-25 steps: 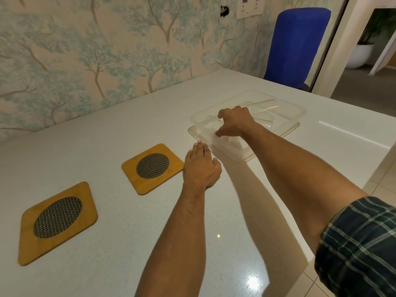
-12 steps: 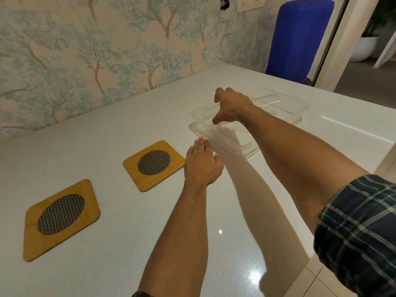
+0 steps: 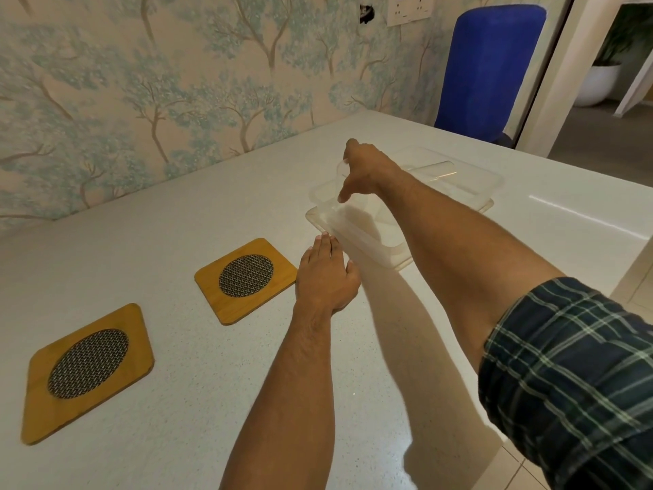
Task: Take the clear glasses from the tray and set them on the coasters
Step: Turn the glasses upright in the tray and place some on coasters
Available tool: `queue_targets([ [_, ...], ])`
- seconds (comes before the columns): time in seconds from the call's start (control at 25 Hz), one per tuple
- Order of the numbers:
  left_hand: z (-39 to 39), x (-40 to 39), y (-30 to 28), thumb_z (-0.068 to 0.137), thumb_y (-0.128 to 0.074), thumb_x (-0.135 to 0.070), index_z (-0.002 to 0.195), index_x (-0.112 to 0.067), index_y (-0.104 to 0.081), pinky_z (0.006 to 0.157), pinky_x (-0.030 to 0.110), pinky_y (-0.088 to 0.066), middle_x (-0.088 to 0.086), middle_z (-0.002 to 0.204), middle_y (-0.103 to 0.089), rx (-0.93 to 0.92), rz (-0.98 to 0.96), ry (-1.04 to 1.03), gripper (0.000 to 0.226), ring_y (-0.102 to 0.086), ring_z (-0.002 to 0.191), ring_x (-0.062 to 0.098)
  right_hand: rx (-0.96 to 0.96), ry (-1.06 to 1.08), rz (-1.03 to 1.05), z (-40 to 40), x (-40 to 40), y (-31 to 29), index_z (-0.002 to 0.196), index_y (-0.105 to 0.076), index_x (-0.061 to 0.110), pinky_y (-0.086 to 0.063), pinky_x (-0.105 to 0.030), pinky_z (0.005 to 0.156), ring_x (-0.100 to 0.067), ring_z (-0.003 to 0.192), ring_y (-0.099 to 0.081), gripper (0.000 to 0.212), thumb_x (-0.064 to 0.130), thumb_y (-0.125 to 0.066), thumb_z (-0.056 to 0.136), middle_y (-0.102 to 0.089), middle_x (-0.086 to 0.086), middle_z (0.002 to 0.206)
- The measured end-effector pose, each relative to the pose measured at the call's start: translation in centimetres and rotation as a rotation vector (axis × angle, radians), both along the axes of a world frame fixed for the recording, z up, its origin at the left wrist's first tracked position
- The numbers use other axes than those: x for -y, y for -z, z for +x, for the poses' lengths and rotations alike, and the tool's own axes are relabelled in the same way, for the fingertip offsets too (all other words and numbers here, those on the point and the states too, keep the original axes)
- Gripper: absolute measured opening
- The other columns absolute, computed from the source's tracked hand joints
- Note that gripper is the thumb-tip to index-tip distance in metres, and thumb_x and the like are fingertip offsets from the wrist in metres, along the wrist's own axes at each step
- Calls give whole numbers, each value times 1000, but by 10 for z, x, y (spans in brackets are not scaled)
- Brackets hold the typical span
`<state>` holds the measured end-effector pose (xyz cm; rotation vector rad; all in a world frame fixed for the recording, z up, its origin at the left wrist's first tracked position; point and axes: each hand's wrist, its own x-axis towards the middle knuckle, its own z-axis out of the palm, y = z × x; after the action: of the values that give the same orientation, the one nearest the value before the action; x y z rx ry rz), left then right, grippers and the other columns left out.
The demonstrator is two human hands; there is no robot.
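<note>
A clear plastic tray (image 3: pixel 489 182) sits on the white table at centre right. My right hand (image 3: pixel 367 168) hovers above its near end, thumb and fingers closed around a clear glass (image 3: pixel 340 173) whose rim shows faintly at the hand's left side. A second clear glass (image 3: pixel 436 169) lies on its side at the tray's far end. Two bamboo coasters with dark mesh centres lie to the left: the nearer-to-tray coaster (image 3: pixel 245 279) and the far-left coaster (image 3: pixel 88 369). My left hand (image 3: pixel 327 277) rests flat on the table, fingertips just short of the tray's near corner.
A wallpapered wall runs along the table's far side. A blue chair (image 3: pixel 489 68) stands past the far end, next to a doorway. The table's right edge (image 3: pixel 530 450) drops to a tiled floor.
My right hand has risen out of the tray with the clear glass in its grip. My left hand stays flat on the table.
</note>
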<state>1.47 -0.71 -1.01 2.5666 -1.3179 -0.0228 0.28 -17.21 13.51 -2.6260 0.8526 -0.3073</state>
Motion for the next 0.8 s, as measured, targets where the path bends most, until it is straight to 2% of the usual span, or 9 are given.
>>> queue_targets([
  [0.2, 0, 0, -1, 102, -24, -47, 160, -11, -10, 123, 39, -3, 9, 169, -11, -7, -4, -3, 70, -6, 156, 24, 26, -58, -28, 10, 3, 9, 144, -46, 10, -46, -41, 101, -30, 125, -52, 85, 41, -86, 75, -46, -12, 143],
  [0.4, -1, -1, -1, 101, -24, -48, 160, -13, -11, 123, 39, -4, 7, 168, -13, -8, -25, -4, 69, -8, 156, 23, 100, -121, -32, 17, -3, 23, 150, -38, 10, -44, -38, 102, -30, 127, -49, 82, 40, -78, 84, -41, -14, 145],
  [0.56, -1, -2, -3, 102, -24, -44, 160, -9, -9, 123, 37, -1, 9, 169, -8, -12, 9, -4, 70, -4, 156, 22, 143, -119, 53, 4, 3, 20, 155, -29, 16, -39, -40, 107, -30, 135, -43, 100, 49, -82, 77, -41, -15, 150],
  [0.64, -1, -2, -5, 101, -26, -42, 160, -7, -9, 125, 38, -3, 10, 169, -6, -32, 16, 4, 70, -3, 156, 22, 186, -72, 86, -10, 14, 16, 152, -36, 17, -42, -42, 107, -28, 133, -47, 101, 60, -80, 72, -47, -13, 148],
  [0.72, -2, -3, -7, 102, -27, -41, 159, -5, -9, 125, 37, -2, 11, 169, -5, -43, 11, 11, 70, -3, 156, 22, 190, -1, 85, -26, 29, 13, 142, -49, 19, -47, -45, 102, -25, 124, -55, 88, 67, -75, 73, -57, -8, 139],
  [0.8, -3, -4, -8, 102, -28, -40, 159, -4, -9, 125, 37, -2, 12, 169, -5, -46, 10, 17, 70, -3, 156, 23, 88, 30, 56, -44, 46, 12, 130, -59, 21, -51, -46, 97, -23, 113, -60, 72, 64, -75, 75, -64, -5, 129],
])
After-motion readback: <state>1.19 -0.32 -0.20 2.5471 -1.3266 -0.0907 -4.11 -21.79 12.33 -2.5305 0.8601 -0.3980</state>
